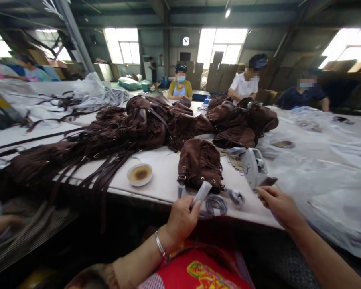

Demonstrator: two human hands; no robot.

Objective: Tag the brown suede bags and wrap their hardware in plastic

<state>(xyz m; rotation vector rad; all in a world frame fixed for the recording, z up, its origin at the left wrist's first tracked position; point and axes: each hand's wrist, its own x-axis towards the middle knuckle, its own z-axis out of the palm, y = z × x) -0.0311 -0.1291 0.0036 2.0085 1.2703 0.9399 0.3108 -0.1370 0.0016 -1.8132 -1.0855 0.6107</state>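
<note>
My left hand [183, 216], with a bangle on its wrist, is closed around a pale rolled piece of plastic wrapping [202, 192] at the table's front edge. To the right, the fingers of my right hand [276, 202] pinch a small brownish strip of tape [267, 182] by the front of a white tape dispenser [252, 166]. A dark brown suede bag [200, 164] stands just beyond my left hand. Two coiled, plastic-wrapped straps, a larger coil [216, 205] and a smaller coil [236, 196], lie between my hands.
Brown bags [144, 120] with long straps are heaped across the table [165, 168]. A shallow white bowl [139, 174] sits near the front edge. Clear plastic bags [325, 176] spread over the right side. Several people work around it; another person's hand [4, 224] shows at far left.
</note>
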